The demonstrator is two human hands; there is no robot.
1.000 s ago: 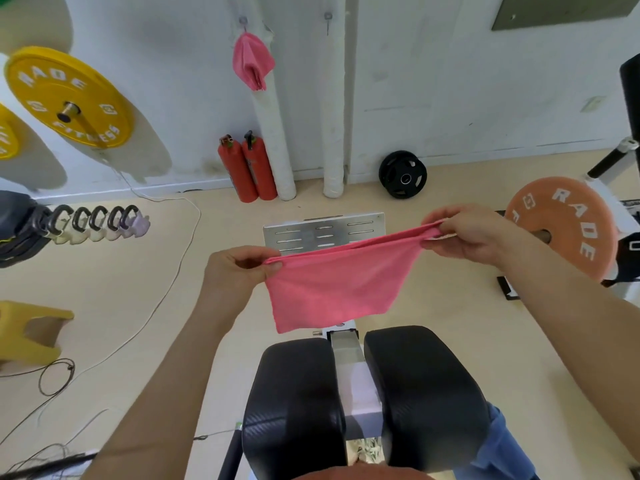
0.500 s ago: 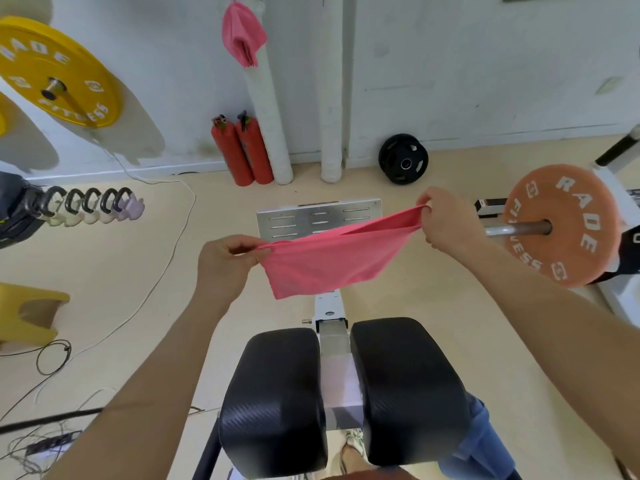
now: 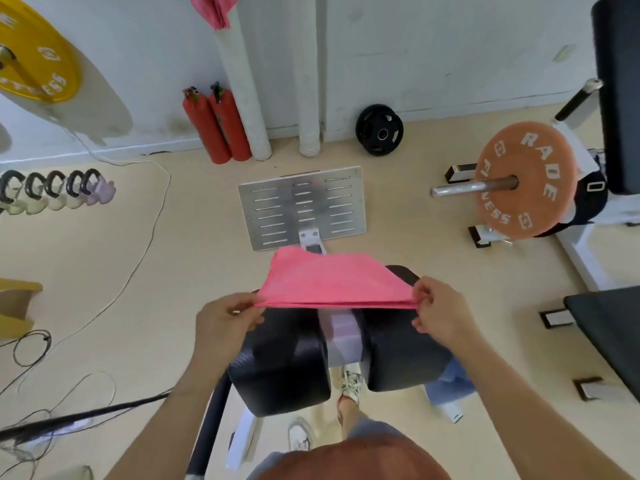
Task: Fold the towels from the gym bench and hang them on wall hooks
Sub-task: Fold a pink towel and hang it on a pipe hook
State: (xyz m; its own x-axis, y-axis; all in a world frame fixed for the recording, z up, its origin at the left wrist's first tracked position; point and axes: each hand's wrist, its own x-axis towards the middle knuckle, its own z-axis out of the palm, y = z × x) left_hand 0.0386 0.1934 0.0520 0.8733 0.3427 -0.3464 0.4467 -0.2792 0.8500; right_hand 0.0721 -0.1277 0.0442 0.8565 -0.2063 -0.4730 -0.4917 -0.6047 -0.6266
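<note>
Pink towel point(image 3: 329, 282): a second ago hanging from raised hands, now lowered and swung forward, near flat over black bench pads point(image 3: 280, 362). Near edge shows stacked layers, so fold likely under way; hanging not yet done. Left hand point(image 3: 227, 320) pinches left corner, right hand point(image 3: 440, 313) pinches right corner, towel taut between. Second pink towel point(image 3: 214, 10) already up on wall.

- White wall point(image 3: 450, 46), scuffed above the skirting.
- Beige floor point(image 3: 104, 271).
- Two red fire extinguishers point(image 3: 228, 126) beside white pipes point(image 3: 310, 116).
- Black weight plate point(image 3: 379, 134) leaning on wall.
- Orange plate point(image 3: 540, 157) on bar, right.
</note>
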